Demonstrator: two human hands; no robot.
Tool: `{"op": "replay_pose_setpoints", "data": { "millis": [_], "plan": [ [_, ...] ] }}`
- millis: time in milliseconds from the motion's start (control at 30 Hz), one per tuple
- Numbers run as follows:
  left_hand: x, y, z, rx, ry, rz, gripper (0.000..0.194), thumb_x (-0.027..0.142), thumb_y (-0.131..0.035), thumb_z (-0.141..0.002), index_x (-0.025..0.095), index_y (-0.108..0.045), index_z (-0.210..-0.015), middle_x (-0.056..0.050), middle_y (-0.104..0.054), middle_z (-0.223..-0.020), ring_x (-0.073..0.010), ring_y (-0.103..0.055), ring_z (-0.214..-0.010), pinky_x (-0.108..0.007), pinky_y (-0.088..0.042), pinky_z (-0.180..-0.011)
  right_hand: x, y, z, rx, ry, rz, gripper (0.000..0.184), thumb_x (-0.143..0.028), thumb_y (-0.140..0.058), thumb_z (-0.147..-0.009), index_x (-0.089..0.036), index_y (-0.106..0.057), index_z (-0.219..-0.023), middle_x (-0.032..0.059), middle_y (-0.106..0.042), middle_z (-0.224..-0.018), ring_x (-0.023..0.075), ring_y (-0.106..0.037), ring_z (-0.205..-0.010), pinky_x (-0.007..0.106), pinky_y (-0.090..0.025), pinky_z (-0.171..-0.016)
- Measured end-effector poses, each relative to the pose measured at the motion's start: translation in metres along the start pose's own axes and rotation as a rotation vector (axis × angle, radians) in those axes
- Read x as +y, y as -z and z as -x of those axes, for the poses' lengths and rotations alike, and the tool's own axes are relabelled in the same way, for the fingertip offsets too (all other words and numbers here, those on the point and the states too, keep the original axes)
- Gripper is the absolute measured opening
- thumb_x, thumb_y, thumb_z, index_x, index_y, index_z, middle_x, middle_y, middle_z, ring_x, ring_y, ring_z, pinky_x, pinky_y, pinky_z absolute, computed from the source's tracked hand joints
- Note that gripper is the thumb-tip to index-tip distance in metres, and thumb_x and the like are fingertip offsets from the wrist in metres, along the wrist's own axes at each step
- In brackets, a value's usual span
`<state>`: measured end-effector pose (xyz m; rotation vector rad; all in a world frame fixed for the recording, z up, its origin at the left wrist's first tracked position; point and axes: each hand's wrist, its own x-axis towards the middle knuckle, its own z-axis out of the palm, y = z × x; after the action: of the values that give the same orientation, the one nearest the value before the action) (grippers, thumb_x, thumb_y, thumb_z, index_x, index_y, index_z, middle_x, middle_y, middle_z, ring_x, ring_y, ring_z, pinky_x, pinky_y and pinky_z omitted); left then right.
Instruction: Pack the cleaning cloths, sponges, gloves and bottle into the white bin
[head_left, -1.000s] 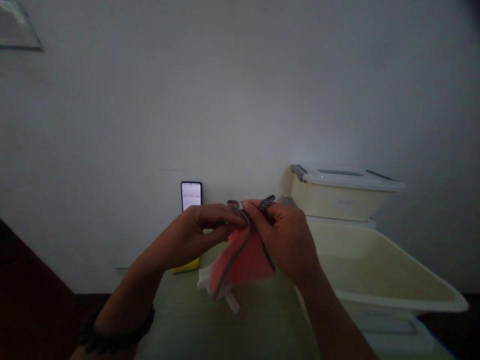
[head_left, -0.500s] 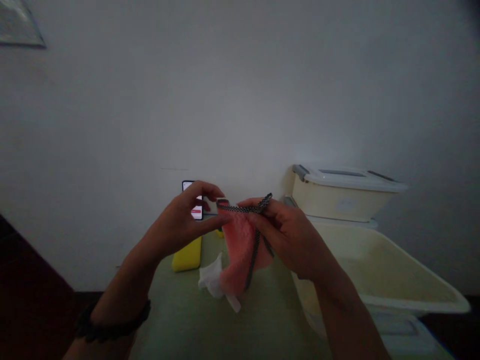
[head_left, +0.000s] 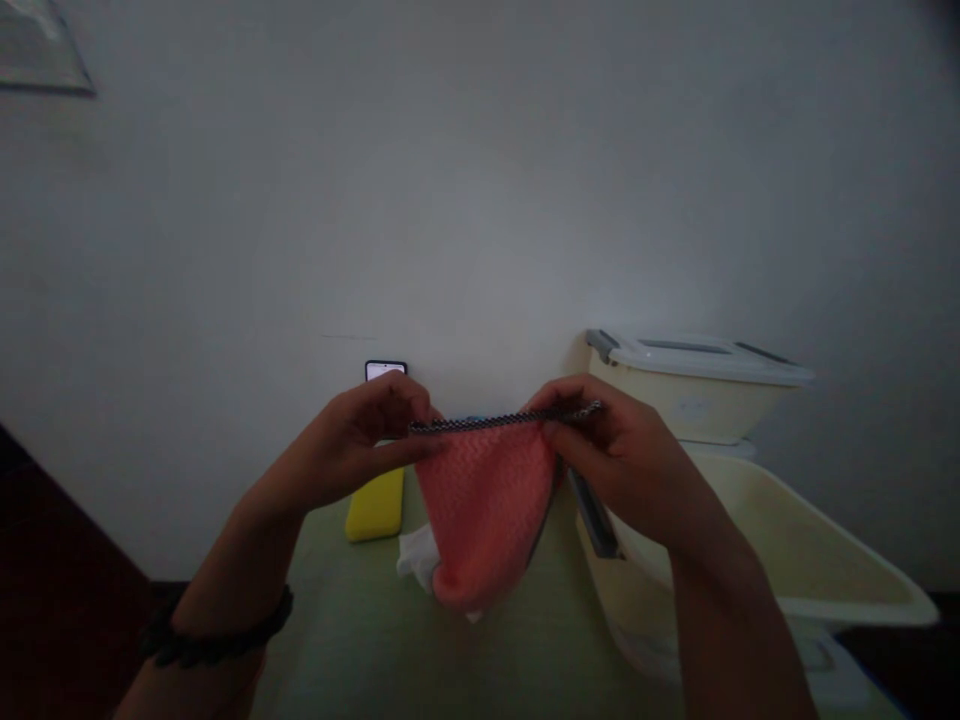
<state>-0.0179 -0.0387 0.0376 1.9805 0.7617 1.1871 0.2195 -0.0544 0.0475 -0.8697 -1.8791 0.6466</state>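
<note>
A pink cloth [head_left: 487,500] with a black-and-white checked edging hangs between my two hands, above the table. My left hand [head_left: 375,435] pinches its upper left corner between thumb and fingers. On the other side, my right hand [head_left: 607,435] grips the same top edge near its right end, and a short bit of the edging pokes out past the thumb. The top edge is stretched nearly straight, while the lower part droops in a soft fold. Behind and below the cloth lies a crumpled white piece of thin material [head_left: 416,555], partly covered.
A phone [head_left: 386,369] with a lit screen leans against the wall, half behind my left hand. The yellow object [head_left: 375,510] below it lies on the green table [head_left: 360,630]. At right stand an open cream bin [head_left: 825,540] and a lidded box [head_left: 667,395].
My right hand has moved right along the cloth's edge, drawing it out wider and straighter. The cloth, bunched and folded before, now spreads between the hands.
</note>
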Motion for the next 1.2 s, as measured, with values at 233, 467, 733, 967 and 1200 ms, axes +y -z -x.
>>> {"op": "replay_pose_setpoints", "data": {
  "millis": [233, 467, 733, 967, 1200],
  "plan": [
    [0.0059, 0.0011, 0.0001, 0.002, -0.048, -0.173, 0.008, 0.015, -0.064, -0.070, 0.018, -0.058, -0.073, -0.002, -0.062, -0.079, -0.0143, -0.059, -0.076, -0.026, -0.050, -0.070, -0.0018, 0.0010, -0.0001, -0.055, 0.070, 0.190, 0.026, -0.006, -0.044, -0.077, -0.022, -0.056, -0.094, 0.0010, -0.059, -0.092, 0.0115, -0.056, -0.078, 0.022, -0.044, -0.065],
    [0.0074, 0.0018, -0.0012, 0.040, -0.110, -0.232, 0.007, 0.014, -0.065, -0.068, 0.016, -0.059, -0.065, -0.003, -0.062, -0.075, -0.0143, -0.059, -0.074, -0.026, -0.049, -0.069, -0.0034, 0.0022, 0.0014, -0.166, 0.126, 0.343, 0.004, -0.018, -0.060, -0.072, -0.018, -0.059, -0.076, 0.0034, -0.058, -0.101, 0.0125, -0.055, -0.084, 0.024, -0.043, -0.071],
    [0.0065, 0.0019, -0.0021, 0.090, -0.098, -0.197, 0.009, 0.012, -0.067, -0.066, 0.016, -0.059, -0.067, 0.000, -0.060, -0.071, -0.0117, -0.058, -0.071, -0.024, -0.049, -0.067, -0.0065, 0.0029, 0.0003, -0.023, -0.064, 0.404, 0.012, -0.027, -0.059, -0.075, -0.018, -0.063, -0.068, -0.0025, -0.059, -0.060, 0.0100, -0.052, -0.055, 0.021, -0.039, -0.050],
    [0.0071, 0.0011, -0.0017, 0.218, -0.093, -0.031, 0.015, 0.009, -0.069, -0.061, 0.016, -0.056, -0.065, 0.002, -0.058, -0.068, -0.0087, -0.055, -0.064, -0.019, -0.049, -0.060, -0.0061, 0.0030, 0.0008, 0.147, -0.082, 0.193, 0.019, -0.037, -0.065, -0.068, -0.018, -0.060, -0.069, -0.0029, -0.059, -0.058, 0.0089, -0.053, -0.050, 0.018, -0.040, -0.044],
    [0.0071, 0.0012, -0.0006, 0.265, -0.074, 0.210, 0.016, 0.014, -0.071, -0.061, 0.019, -0.058, -0.068, 0.003, -0.060, -0.069, -0.0098, -0.056, -0.062, -0.019, -0.048, -0.055, -0.0052, 0.0058, 0.0017, 0.162, -0.062, 0.098, 0.019, -0.036, -0.063, -0.071, -0.019, -0.055, -0.070, -0.0027, -0.058, -0.060, 0.0090, -0.054, -0.050, 0.020, -0.043, -0.045]
  ]
}}
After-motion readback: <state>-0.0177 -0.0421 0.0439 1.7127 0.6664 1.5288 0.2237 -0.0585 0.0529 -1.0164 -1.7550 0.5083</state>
